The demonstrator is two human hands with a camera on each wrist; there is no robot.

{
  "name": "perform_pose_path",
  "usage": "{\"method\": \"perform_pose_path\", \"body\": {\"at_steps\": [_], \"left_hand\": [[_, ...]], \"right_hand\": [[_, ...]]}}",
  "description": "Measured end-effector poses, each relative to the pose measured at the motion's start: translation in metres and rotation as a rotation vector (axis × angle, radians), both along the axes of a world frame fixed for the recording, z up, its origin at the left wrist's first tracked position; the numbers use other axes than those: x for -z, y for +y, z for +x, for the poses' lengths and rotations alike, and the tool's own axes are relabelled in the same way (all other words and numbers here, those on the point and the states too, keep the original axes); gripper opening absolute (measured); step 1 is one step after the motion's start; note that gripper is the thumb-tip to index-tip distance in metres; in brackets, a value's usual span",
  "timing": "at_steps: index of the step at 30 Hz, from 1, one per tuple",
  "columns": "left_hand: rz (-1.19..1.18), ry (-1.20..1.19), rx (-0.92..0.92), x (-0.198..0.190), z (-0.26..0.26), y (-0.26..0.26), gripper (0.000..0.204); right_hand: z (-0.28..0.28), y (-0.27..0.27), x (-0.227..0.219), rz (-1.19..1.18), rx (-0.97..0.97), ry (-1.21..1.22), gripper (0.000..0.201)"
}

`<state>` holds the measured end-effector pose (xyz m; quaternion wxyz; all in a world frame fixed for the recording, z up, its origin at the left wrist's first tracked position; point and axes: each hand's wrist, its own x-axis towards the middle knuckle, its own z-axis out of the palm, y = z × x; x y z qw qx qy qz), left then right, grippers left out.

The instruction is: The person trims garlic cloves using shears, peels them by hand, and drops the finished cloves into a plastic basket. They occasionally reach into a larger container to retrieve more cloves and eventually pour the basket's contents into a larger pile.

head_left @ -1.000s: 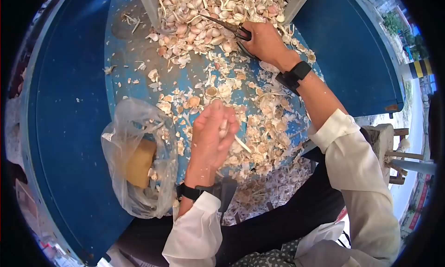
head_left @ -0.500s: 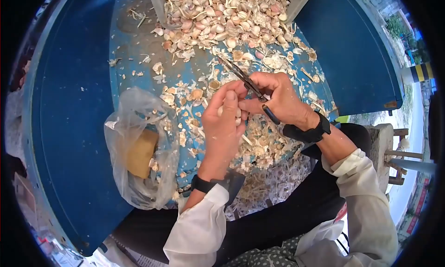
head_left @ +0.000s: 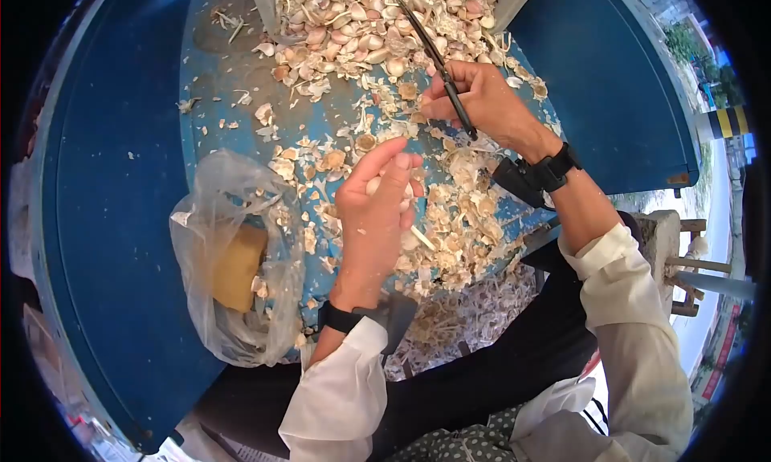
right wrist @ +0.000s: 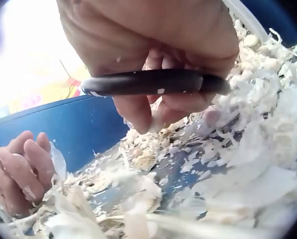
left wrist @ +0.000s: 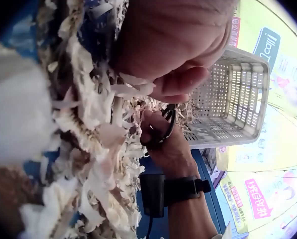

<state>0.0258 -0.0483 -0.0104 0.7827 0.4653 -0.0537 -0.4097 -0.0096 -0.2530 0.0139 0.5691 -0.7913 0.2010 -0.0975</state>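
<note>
My left hand (head_left: 371,221) is curled, thumb uppermost, around pale garlic (head_left: 374,187) over the littered blue surface; fingers and thumb cover most of it. Farther forward and to the right, my right hand (head_left: 491,107) holds scissors (head_left: 438,56) with dark handles. Their blades point away, overlapping the heap of garlic cloves (head_left: 353,36) in the head view. In the right wrist view a black scissor handle (right wrist: 148,82) crosses below the palm, with the fingertips low over loose skins. The left wrist view shows the right hand (left wrist: 163,142) beyond the left one.
Garlic skins and root ends (head_left: 458,221) litter the blue surface (head_left: 233,125). A clear plastic bag (head_left: 217,197) with a yellowish block (head_left: 239,269) lies at left. The cloves sit at a pale perforated crate (left wrist: 228,94). Blue side panels (head_left: 112,205) stand at either side.
My right hand came back from the clove heap to the left hand with the scissors, then moved away forward and right again. The left hand kept its grip on the garlic.
</note>
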Motion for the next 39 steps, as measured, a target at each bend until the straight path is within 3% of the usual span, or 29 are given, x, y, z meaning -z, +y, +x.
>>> {"method": "perform_pose_path", "body": {"at_steps": [1, 3, 5, 9, 11, 14, 15, 17, 19, 20, 22, 23, 25, 26, 27, 29, 30, 33, 35, 39], "left_hand": [[0.043, -0.084, 0.000, -0.002, -0.004, -0.004, 0.041], [0.081, -0.123, 0.012, -0.007, -0.009, -0.005, 0.046], [0.098, -0.172, 0.018, -0.009, -0.011, 0.000, 0.044], [0.120, -0.136, -0.047, -0.008, -0.016, 0.001, 0.036], [-0.145, 0.092, -0.021, 0.005, -0.011, 0.005, 0.027], [-0.369, 0.317, 0.066, 0.015, -0.008, 0.007, 0.020], [-0.477, 0.454, 0.095, 0.015, -0.008, 0.008, 0.021], [-0.457, 0.425, 0.148, 0.008, -0.006, 0.008, 0.020], [-0.471, 0.498, 0.161, 0.001, -0.007, 0.004, 0.020], [-0.466, 0.498, 0.157, 0.004, -0.008, 0.002, 0.020], [-0.489, 0.468, 0.137, 0.013, -0.011, 0.003, 0.020], [-0.483, 0.470, 0.131, 0.014, -0.012, 0.003, 0.020], [-0.364, 0.389, 0.081, 0.012, -0.013, 0.001, 0.021], [-0.351, 0.423, 0.058, 0.007, -0.012, 0.000, 0.022], [-0.353, 0.422, 0.055, 0.003, -0.012, -0.001, 0.022], [-0.230, 0.378, -0.011, -0.003, -0.012, -0.005, 0.025], [-0.229, 0.378, -0.013, -0.003, -0.012, -0.006, 0.025], [-0.215, 0.367, 0.037, 0.001, -0.014, -0.004, 0.028], [-0.380, 0.430, 0.094, 0.004, -0.015, -0.001, 0.029], [-0.426, 0.471, 0.062, 0.002, -0.012, 0.004, 0.023]], "right_hand": [[-0.008, 0.012, -0.004, 0.000, 0.006, 0.000, 0.018], [-0.021, 0.038, -0.017, 0.324, -0.081, 0.009, 0.015], [-0.025, 0.050, -0.021, 0.327, -0.056, -0.007, 0.012], [-0.031, 0.054, -0.031, -0.120, -0.164, -0.054, 0.019], [-0.037, 0.052, -0.040, -0.259, -0.334, -0.091, 0.019], [-0.037, 0.028, -0.043, -0.272, -0.279, -0.020, 0.017], [-0.032, 0.019, -0.045, -0.102, -0.102, -0.001, 0.017], [-0.015, -0.026, -0.019, -0.394, 0.071, 0.081, 0.025], [-0.002, -0.043, -0.004, -0.662, 0.047, 0.146, 0.027], [0.005, -0.051, 0.011, -0.657, 0.045, 0.146, 0.027], [0.016, -0.053, 0.033, -0.943, -0.022, -0.033, 0.026], [0.016, -0.056, 0.040, -0.935, -0.027, -0.033, 0.026], [0.015, -0.046, 0.025, -0.653, -0.002, 0.099, 0.024], [0.007, -0.036, 0.014, -0.272, -0.010, 0.094, 0.021], [0.000, -0.026, 0.006, -0.273, -0.013, 0.093, 0.021], [-0.014, -0.008, -0.009, 0.177, -0.096, 0.010, 0.023], [-0.021, 0.005, -0.019, 0.290, -0.141, 0.015, 0.020], [-0.034, 0.035, -0.025, 0.381, -0.293, 0.007, 0.018], [-0.036, 0.048, -0.027, 0.270, -0.278, 0.031, 0.017], [-0.036, 0.063, -0.031, 0.142, -0.244, -0.102, 0.019]]}}
